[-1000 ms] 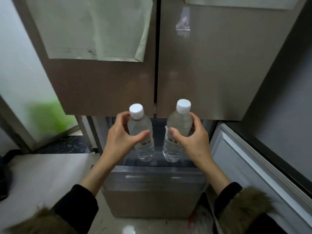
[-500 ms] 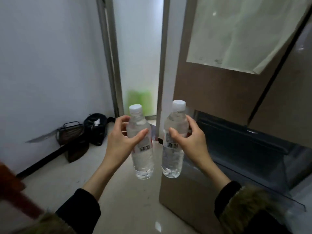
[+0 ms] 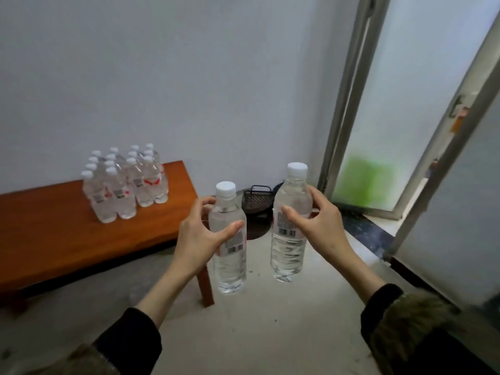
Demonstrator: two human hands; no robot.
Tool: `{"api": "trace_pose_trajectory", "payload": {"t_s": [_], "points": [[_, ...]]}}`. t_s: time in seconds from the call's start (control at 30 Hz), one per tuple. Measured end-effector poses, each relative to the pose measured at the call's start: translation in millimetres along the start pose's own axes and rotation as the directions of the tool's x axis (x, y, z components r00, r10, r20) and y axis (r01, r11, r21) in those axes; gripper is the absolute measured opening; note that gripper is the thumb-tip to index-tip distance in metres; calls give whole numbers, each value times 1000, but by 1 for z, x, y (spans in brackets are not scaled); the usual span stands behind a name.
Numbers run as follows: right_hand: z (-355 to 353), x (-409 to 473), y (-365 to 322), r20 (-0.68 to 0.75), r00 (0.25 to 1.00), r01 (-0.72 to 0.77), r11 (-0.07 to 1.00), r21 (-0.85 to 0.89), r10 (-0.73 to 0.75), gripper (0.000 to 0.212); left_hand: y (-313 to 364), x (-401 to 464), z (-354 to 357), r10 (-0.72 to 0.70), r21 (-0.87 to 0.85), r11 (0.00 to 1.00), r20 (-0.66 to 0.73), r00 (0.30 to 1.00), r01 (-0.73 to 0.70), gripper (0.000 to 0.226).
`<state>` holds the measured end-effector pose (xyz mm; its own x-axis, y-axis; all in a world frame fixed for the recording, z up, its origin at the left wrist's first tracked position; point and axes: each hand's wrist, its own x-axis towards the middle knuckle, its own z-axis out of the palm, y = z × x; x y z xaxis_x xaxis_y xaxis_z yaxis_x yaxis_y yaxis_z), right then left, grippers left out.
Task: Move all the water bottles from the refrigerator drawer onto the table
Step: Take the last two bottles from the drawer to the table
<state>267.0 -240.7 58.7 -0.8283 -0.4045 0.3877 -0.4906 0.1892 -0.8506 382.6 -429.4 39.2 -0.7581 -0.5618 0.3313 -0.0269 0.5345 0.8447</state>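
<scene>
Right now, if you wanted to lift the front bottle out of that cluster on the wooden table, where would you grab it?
Probably by the neck just under the white cap, coming from above. The front bottle stands upright, packed against its neighbours, so its sides are partly blocked, and only the top stands clear above the table.

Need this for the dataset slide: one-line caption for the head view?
Left hand and right hand each carry an upright water bottle toward the wooden table, where a cluster of bottles stands.
</scene>
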Motion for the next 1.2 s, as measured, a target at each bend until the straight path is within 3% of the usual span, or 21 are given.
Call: {"api": "trace_pose_trajectory", "payload": {"t_s": [0.3, 0.67, 0.9, 1.2], "points": [[160, 68, -11, 273, 960, 42, 998, 54, -55, 37, -91, 46, -97, -172, 24, 984, -155, 973, 178, 64], [298, 180, 29, 449, 893, 32, 998, -45, -9, 83, -189, 155, -141, -330, 189, 913, -178, 927, 361, 75], [363, 241, 49, 523, 852, 98, 978, -185, 13, 74, -245, 219, -154, -368, 270, 876, -159, 916, 399, 80], [435, 287, 77, 576, 807, 10, 972, -234, 130, 73, -301, 283, -162, -410, 438, 791, -138, 901, 427, 80]]}}
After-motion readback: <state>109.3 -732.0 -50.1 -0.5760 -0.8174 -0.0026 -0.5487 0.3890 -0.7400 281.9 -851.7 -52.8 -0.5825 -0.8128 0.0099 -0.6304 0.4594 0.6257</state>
